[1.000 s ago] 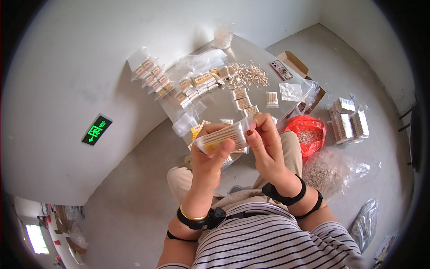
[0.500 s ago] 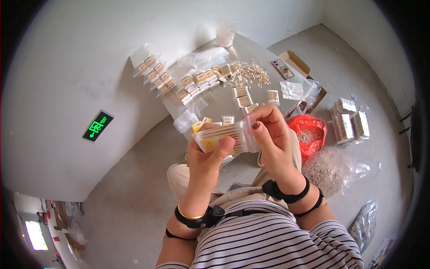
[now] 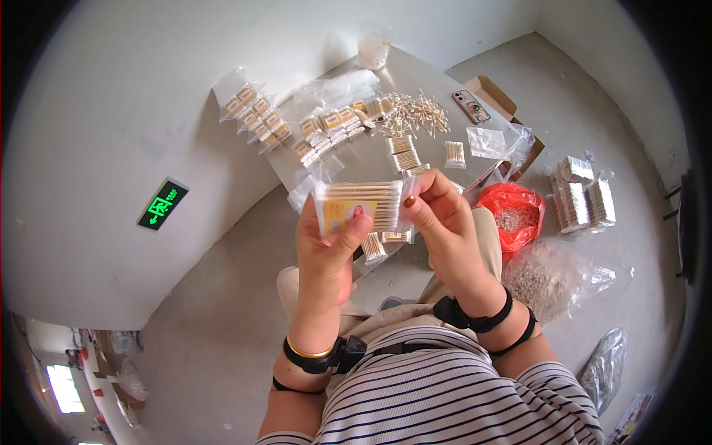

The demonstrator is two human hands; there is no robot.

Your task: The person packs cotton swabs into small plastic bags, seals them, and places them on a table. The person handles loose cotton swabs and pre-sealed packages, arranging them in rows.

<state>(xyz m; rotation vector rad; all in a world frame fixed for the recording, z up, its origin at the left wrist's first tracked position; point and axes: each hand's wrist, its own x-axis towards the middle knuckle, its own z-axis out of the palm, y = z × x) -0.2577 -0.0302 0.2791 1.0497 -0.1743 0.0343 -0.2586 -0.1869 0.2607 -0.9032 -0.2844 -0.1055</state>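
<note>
Grey floor and a low table (image 3: 437, 133) strewn with cotton swabs (image 3: 415, 113) lie below us. Our left hand (image 3: 326, 248) grips a clear packet of swabs (image 3: 360, 204) flat, thumb across it, while our right hand (image 3: 445, 222) pinches its end, apparently to close it.

My left hand (image 3: 324, 248) grips a clear plastic packet of wooden-stick cotton swabs (image 3: 358, 205), thumb across its front; my right hand (image 3: 445, 222) pinches the packet's right end with its fingers (image 3: 417, 194); finished packets (image 3: 326, 127) line the grey tabletop (image 3: 430, 148) behind.
</note>
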